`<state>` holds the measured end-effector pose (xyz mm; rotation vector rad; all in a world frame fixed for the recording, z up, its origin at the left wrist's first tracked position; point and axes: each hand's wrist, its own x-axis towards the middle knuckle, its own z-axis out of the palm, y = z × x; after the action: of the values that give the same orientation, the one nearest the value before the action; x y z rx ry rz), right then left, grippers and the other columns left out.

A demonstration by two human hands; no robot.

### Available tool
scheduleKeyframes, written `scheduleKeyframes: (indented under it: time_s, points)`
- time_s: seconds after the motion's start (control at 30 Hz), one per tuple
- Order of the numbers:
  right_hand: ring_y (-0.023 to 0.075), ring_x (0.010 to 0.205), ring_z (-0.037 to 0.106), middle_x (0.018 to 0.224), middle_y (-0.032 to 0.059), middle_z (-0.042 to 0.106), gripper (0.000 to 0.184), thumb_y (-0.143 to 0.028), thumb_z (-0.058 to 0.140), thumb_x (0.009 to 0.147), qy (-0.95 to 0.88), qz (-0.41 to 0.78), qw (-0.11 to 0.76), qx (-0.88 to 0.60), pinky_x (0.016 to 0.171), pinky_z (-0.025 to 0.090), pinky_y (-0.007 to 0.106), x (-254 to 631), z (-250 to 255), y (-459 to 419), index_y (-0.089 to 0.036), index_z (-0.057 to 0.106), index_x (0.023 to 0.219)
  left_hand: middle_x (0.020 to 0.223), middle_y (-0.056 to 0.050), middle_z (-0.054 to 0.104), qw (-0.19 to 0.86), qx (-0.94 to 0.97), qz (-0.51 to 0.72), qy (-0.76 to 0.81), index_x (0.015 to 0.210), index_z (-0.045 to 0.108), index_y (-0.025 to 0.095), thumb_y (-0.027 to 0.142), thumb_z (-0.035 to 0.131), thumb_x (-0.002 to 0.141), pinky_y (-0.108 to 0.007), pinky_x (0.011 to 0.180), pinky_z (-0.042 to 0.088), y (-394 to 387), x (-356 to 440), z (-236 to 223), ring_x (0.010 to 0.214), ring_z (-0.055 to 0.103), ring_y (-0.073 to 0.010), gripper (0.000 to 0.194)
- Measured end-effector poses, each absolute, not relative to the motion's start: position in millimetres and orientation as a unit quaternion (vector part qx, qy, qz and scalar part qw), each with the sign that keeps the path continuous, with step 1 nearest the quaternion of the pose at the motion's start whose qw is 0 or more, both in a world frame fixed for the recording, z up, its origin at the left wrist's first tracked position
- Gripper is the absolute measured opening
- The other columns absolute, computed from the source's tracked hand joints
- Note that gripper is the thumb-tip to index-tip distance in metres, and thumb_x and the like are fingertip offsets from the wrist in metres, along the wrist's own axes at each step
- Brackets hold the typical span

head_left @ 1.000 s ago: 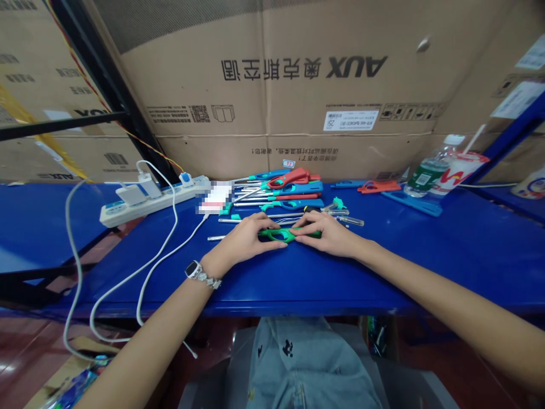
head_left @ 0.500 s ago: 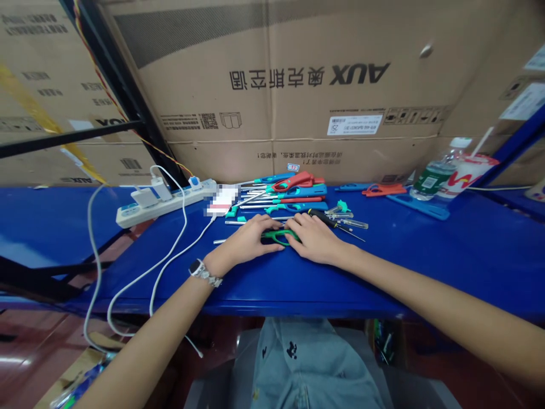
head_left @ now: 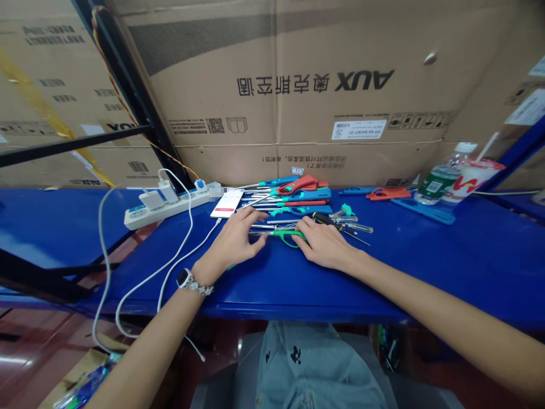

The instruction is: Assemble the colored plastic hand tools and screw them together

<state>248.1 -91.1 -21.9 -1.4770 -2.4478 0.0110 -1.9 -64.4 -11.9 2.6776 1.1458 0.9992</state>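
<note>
A long-nosed lighter with a green handle and trigger loop (head_left: 286,234) lies across the front of the pile, its thin metal nose pointing left. My right hand (head_left: 326,241) has its fingers closed on the rear end of that handle. Around the nose side curves my left hand (head_left: 236,237), thumb and forefinger apart, with the nose passing between them. Whether its hidden fingers touch the metal I cannot tell. A small teal piece (head_left: 231,267) peeks out below the left palm. Behind both hands lie several blue and red lighters (head_left: 304,196) with metal noses.
A phone (head_left: 227,203) on a white cable and a power strip (head_left: 170,210) stand at left. Screwdrivers (head_left: 327,220) lie right of the pile. Farther right are loose blue and orange handle shells (head_left: 388,193), a bottle (head_left: 438,180) and a paper cup (head_left: 472,179). Cardboard boxes rise behind.
My left hand has slid left along the nose, away from my right hand, and its thumb and forefinger have spread. More of the green lighter shows. The right hand stays on the handle.
</note>
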Motion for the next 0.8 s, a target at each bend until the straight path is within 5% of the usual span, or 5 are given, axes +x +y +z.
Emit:
scheduleKeyframes:
  time_s: [0.07, 0.17, 0.43, 0.63, 0.8]
  points:
    - [0.0251, 0.081, 0.063, 0.108, 0.0119, 0.066, 0.026, -0.040, 0.039, 0.105, -0.825, 0.032, 0.161, -0.541, 0.058, 0.030, 0.033, 248.5, -19.6, -92.6, -0.020, 0.055, 0.101, 0.088, -0.007, 0.067, 0.008, 0.824, 0.400, 0.401, 0.089, 0.068, 0.020, 0.037, 0.059, 0.093, -0.040, 0.086, 0.051, -73.9, 1.0, -4.8, 0.089, 0.062, -0.0242, 0.020]
    - [0.0236, 0.077, 0.063, 0.096, 0.0079, 0.068, 0.024, -0.042, 0.040, 0.104, -0.787, 0.104, 0.222, -0.567, 0.058, 0.030, 0.032, 247.5, -18.2, -94.7, -0.023, 0.049, 0.093, 0.059, -0.003, 0.060, 0.117, 0.774, 0.411, 0.467, 0.060, 0.060, 0.020, 0.049, 0.055, 0.097, -0.033, 0.064, 0.046, -80.6, 11.5, 1.8, 0.060, 0.055, -0.0179, 0.047]
    - [0.0201, 0.065, 0.058, 0.071, -0.0010, 0.061, 0.029, -0.050, 0.042, 0.101, -0.729, 0.238, 0.381, -0.516, 0.060, 0.038, 0.032, 234.0, -25.5, -94.6, -0.026, 0.040, 0.084, 0.071, -0.004, 0.067, 0.466, 0.669, 0.419, 0.399, 0.072, 0.069, 0.017, 0.061, 0.068, 0.085, -0.031, 0.068, 0.053, -57.2, 60.8, -2.1, 0.071, 0.063, -0.0177, 0.046]
    - [0.0186, 0.066, 0.060, 0.078, -0.0009, 0.064, 0.031, -0.055, 0.046, 0.099, -0.730, 0.285, 0.388, -0.485, 0.060, 0.040, 0.032, 218.4, -29.8, -93.4, -0.026, 0.044, 0.087, 0.084, -0.006, 0.072, 0.544, 0.594, 0.473, 0.358, 0.081, 0.069, 0.017, 0.051, 0.070, 0.085, -0.033, 0.075, 0.055, -53.0, 56.3, 1.8, 0.078, 0.067, -0.0190, 0.035]
    - [0.0185, 0.072, 0.063, 0.083, 0.0002, 0.068, 0.031, -0.055, 0.048, 0.100, -0.749, 0.305, 0.350, -0.473, 0.070, 0.046, 0.034, 209.3, -28.1, -99.7, -0.025, 0.050, 0.091, 0.073, -0.001, 0.061, 0.566, 0.550, 0.495, 0.364, 0.082, 0.059, 0.020, 0.046, 0.063, 0.089, -0.031, 0.059, 0.052, -42.4, 29.8, 5.9, 0.059, 0.061, -0.0150, 0.028]
